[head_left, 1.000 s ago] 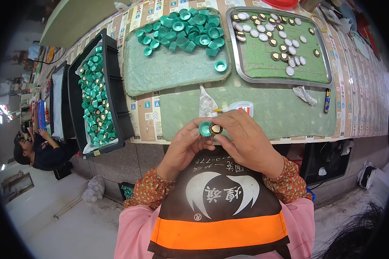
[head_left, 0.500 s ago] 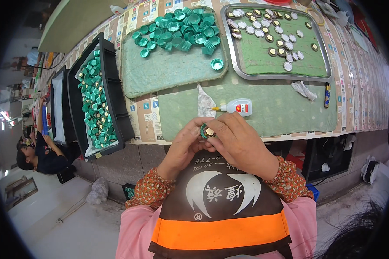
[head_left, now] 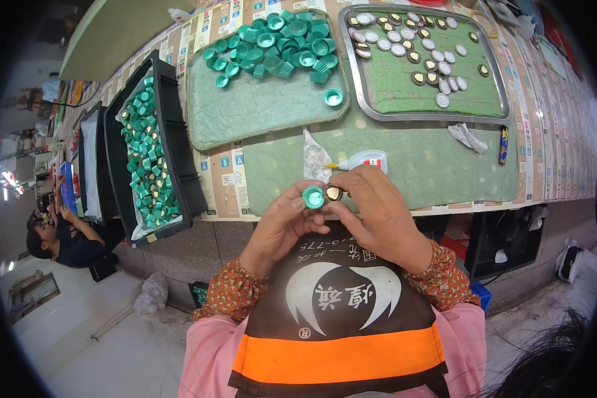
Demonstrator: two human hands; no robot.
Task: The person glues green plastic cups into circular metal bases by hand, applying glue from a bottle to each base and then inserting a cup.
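Note:
My left hand pinches a small green fluted foil cup, its hollow side facing up. Just to the right, my right hand grips a small round dark-rimmed disc with a gold centre. Cup and disc are side by side, nearly touching. Beyond my right hand's fingers lies a white glue bottle with a yellow nozzle, partly covered by that hand. Its tip points at a crumpled white cloth on the green mat.
Many green cups are heaped on a padded tray; one cup sits apart. A metal-rimmed tray holds scattered discs. At left, a black crate contains filled cups. Another person works farther left.
The disc, earlier against the cup, is now apart from it on the right in my right hand. My left hand now shows the cup's bare inside.

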